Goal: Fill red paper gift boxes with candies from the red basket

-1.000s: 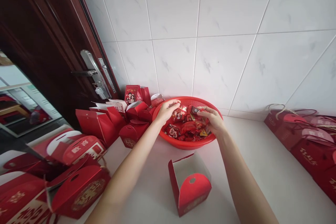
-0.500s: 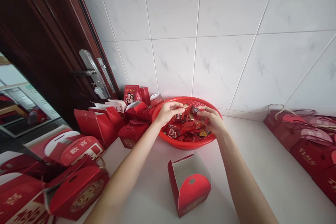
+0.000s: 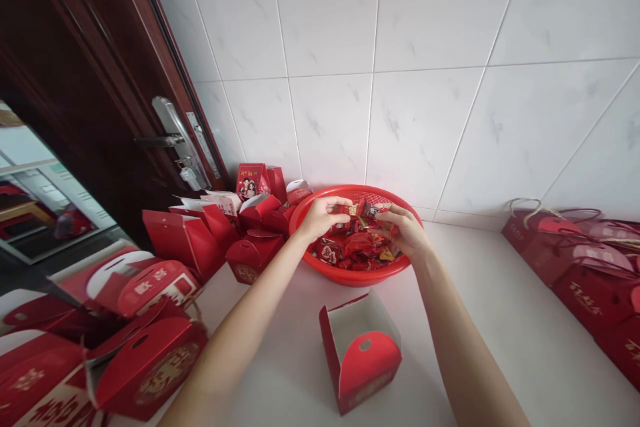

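Both hands are over a red plastic basket (image 3: 350, 277) that holds many wrapped candies (image 3: 363, 243). At its left side, my left hand (image 3: 323, 217) pinches a red and gold wrapped candy (image 3: 354, 209). On the right, my right hand (image 3: 406, 230) has its fingers closed on a dark and red wrapped candy (image 3: 373, 211). In front of the basket, an open red box (image 3: 370, 363) with a pale inside stands on the white table (image 3: 280, 373); nothing shows inside it.
Many red gift boxes (image 3: 165, 360) crowd the left side, beside a dark door (image 3: 100, 80) with a metal handle. Red bags with rope handles (image 3: 575, 267) line the right. A tiled wall (image 3: 425, 127) rises behind the basket.
My left fingers have closed on a candy, and its red and gold wrapper now shows more. My right hand has barely moved.
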The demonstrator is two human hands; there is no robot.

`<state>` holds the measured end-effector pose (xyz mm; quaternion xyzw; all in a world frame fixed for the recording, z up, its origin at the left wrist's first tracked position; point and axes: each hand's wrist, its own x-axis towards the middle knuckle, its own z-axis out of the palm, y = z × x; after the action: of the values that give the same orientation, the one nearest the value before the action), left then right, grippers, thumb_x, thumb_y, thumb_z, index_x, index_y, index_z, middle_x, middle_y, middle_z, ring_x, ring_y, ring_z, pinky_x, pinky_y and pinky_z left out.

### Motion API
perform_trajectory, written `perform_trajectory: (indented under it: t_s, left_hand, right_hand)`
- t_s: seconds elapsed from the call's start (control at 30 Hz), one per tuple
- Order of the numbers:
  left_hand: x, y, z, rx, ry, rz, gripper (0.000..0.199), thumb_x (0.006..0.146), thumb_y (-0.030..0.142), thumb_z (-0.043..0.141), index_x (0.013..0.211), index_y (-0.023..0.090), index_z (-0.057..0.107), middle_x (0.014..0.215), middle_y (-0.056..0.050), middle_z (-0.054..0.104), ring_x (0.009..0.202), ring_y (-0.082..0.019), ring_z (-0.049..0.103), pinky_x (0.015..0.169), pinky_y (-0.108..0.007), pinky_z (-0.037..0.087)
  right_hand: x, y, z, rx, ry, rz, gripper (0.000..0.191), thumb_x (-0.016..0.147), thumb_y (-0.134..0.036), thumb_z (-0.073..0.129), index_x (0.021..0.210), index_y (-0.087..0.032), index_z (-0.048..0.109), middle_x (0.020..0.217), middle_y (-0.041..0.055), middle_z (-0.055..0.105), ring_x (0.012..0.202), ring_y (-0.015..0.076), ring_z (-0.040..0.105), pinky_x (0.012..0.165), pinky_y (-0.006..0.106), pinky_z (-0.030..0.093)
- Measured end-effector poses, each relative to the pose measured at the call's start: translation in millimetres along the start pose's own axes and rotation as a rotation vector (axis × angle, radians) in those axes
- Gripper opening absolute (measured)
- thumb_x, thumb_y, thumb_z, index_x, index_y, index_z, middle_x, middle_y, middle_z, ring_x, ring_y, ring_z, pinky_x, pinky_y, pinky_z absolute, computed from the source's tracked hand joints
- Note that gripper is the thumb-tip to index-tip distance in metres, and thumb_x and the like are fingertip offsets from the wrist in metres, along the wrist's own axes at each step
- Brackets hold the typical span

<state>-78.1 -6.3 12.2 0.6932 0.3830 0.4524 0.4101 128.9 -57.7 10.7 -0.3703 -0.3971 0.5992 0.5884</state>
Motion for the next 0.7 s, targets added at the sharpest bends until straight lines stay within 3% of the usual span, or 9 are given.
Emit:
perform_trajectory:
  t_s: [0.23, 0.37, 0.47, 0.7]
  left_hand:
    - [-0.8, 0.8, 0.1, 0.001, -0.084, 0.09, 0.043, 0.072, 0.019, 0.076, 0.114, 0.022, 0.074, 0.133, -0.007, 0.069, 0.128, -0.026, 0.06, 0.112, -0.045, 0.042]
    - [-1.7, 3.4, 1.1, -0.027, -0.122, 0.062, 0.04, 0.074, 0.018, 0.074, 0.114, 0.021, 0.074, 0.131, -0.008, 0.069, 0.123, -0.026, 0.062, 0.108, -0.044, 0.047]
    - [-3.5, 5.7, 3.1, -0.073, -0.139, 0.0, 0.037, 0.077, 0.023, 0.075, 0.115, 0.019, 0.073, 0.126, -0.009, 0.071, 0.117, -0.026, 0.065, 0.102, -0.044, 0.052]
    - [-8.7, 7.4, 10.4, -0.174, -0.324, -0.113, 0.059, 0.075, 0.031, 0.084, 0.129, 0.02, 0.065, 0.124, -0.01, 0.066, 0.101, -0.024, 0.068, 0.078, -0.04, 0.064]
  right_hand:
    - [-0.1, -0.5, -0.2, -0.039, -0.041, 0.039, 0.027, 0.053, -0.021, 0.084, 0.078, -0.021, 0.073, 0.077, 0.0004, 0.067, 0.072, 0.0159, 0.061, 0.065, 0.031, 0.061]
    - [0.1, -0.5, -0.9, -0.048, -0.065, 0.027, 0.028, 0.055, -0.023, 0.086, 0.08, -0.021, 0.073, 0.073, -0.0017, 0.063, 0.067, 0.0138, 0.058, 0.064, 0.031, 0.061]
    - [0.0, -0.2, -1.2, -0.049, -0.085, 0.02, 0.029, 0.055, -0.023, 0.087, 0.081, -0.021, 0.073, 0.078, -0.0007, 0.066, 0.075, 0.0168, 0.063, 0.065, 0.031, 0.061]
    - [-1.0, 0.7, -0.4, -0.032, -0.137, 0.039, 0.031, 0.053, -0.022, 0.089, 0.079, -0.02, 0.072, 0.086, 0.0006, 0.07, 0.084, 0.0191, 0.067, 0.071, 0.031, 0.061]
